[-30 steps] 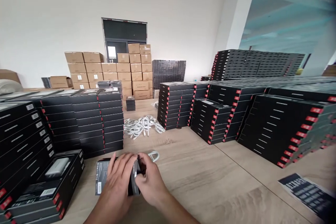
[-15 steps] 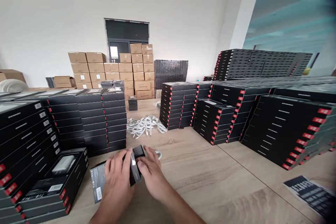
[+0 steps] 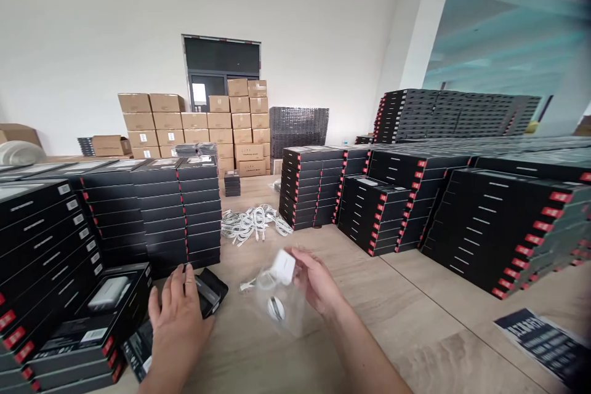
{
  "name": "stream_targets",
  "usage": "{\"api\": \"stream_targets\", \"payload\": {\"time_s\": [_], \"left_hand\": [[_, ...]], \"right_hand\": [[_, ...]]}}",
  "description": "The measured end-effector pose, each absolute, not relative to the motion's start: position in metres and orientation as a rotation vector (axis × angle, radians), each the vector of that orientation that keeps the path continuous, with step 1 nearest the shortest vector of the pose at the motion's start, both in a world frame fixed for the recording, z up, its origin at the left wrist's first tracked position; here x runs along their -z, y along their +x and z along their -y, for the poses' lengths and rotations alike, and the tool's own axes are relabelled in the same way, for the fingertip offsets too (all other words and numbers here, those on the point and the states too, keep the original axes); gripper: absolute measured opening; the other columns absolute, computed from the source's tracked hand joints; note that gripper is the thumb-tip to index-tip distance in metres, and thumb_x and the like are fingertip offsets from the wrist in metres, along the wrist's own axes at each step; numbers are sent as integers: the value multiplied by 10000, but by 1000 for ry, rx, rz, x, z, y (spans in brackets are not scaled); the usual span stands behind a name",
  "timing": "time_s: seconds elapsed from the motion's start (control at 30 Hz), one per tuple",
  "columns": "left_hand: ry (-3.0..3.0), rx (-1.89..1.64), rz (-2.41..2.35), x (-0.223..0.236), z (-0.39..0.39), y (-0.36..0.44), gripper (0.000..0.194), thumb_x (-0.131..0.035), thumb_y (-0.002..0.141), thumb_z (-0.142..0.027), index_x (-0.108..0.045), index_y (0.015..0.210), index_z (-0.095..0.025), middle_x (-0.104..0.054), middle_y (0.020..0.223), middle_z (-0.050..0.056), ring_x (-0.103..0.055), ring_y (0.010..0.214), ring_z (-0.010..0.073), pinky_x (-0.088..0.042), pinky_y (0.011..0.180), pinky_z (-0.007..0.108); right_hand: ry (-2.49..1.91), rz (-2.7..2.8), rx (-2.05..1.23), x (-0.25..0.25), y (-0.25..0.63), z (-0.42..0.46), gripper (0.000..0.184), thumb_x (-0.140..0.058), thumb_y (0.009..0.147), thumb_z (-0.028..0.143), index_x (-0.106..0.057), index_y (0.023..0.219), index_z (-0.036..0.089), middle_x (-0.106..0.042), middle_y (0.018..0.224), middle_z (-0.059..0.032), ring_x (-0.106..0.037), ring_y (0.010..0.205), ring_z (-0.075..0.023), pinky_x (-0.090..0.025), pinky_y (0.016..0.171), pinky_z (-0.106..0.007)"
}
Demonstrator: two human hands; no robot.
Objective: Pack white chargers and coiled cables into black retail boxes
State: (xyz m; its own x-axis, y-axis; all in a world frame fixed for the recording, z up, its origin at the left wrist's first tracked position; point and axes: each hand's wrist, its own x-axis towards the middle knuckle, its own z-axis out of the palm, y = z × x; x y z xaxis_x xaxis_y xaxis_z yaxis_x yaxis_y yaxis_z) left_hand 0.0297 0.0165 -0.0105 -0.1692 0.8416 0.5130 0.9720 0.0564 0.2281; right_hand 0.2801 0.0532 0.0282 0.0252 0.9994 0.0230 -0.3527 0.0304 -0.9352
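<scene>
At near left, the person's left hand (image 3: 178, 314), earlier gripping the black box (image 3: 211, 294), was over it, fingers loosely spread. Right of it, the right hand (image 3: 318, 280) had left the box and pinched a white adapter (image 3: 284, 266) above a clear bag (image 3: 293, 311).

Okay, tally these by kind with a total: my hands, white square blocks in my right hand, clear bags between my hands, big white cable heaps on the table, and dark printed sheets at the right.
Hands: 2, left hand and right hand
White block: 1
Clear bag: 1
White cable heap: 1
Dark printed sheet: 1
Total: 6
</scene>
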Motion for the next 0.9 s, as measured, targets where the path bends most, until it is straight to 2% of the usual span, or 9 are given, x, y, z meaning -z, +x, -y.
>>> {"api": "stream_targets", "payload": {"time_s": [0.1,0.17,0.3,0.37,0.43,0.53,0.7,0.83,0.9], "left_hand": [[-1945,1061,2028,3,-14,29,715,-563,763,-265,-317,1425,-151,-319,1481,159,-323,1343,319,-208,1120,506],[-2178,1268,1944,-7,-9,33,566,-524,812,-290,-414,1362,-216,-339,1474,111,-343,1346,279,-290,1101,453],[-2868,1289,1838,-23,6,46,308,-563,766,-217,-622,1064,-267,-512,1339,54,-480,1243,236,-367,1055,378],[-3092,1158,1839,-26,13,52,362,-632,668,-163,-645,1015,-263,-546,1308,53,-492,1228,252,-367,1051,374],[-3160,1018,1869,-24,17,58,467,-669,585,-123,-658,1033,-253,-533,1337,69,-450,1266,288,-339,1072,398],[-3117,943,1892,-16,18,64,472,-694,583,-158,-673,1050,-227,-508,1371,105,-392,1306,329,-293,1095,443],[-2926,1273,1842,-7,11,68,430,-688,664,-234,-651,1093,-230,-567,1298,108,-455,1240,317,-310,1068,459],[-2667,1717,2004,-10,5,66,298,-571,821,-377,-623,1063,-211,-651,1099,100,-569,1061,269,-407,948,415],[-2635,1968,2034,-14,4,66,309,-512,860,-449,-611,1019,-203,-661,1013,84,-597,980,243,-448,871,364]], "right_hand": [[-1025,1149,-1471,-19,267,-44,258,-763,671,389,-704,713,141,-692,619,-45,-591,508,-151,-344,406,-209],[-1057,1278,-1519,-15,254,-37,229,-793,640,347,-735,721,141,-712,641,-49,-614,549,-174,-371,444,-227],[-1299,1768,-914,-13,250,-39,207,-670,774,370,-766,843,201,-749,890,-60,-646,883,-256,-459,776,-336],[-1441,1877,-523,-12,258,-48,232,-586,830,312,-748,963,214,-703,1116,-91,-551,1121,-300,-377,954,-408],[-1488,1883,-441,-8,266,-58,309,-577,811,218,-705,1092,230,-621,1280,-96,-430,1260,-309,-290,1030,-449],[-1462,1929,-498,0,269,-69,378,-617,753,162,-698,1102,282,-666,1207,-66,-486,1188,-289,-316,994,-434],[-1445,1813,-541,1,265,-75,101,-664,717,233,-755,757,218,-710,852,-74,-580,938,-279,-391,861,-377],[-1362,1678,-659,-8,250,-62,388,-506,861,473,-731,906,160,-699,778,-71,-605,711,-221,-451,640,-307],[-1238,1593,-790,-13,235,-48,457,-515,851,542,-711,975,149,-705,814,-65,-606,696,-203,-461,624,-291]]}}
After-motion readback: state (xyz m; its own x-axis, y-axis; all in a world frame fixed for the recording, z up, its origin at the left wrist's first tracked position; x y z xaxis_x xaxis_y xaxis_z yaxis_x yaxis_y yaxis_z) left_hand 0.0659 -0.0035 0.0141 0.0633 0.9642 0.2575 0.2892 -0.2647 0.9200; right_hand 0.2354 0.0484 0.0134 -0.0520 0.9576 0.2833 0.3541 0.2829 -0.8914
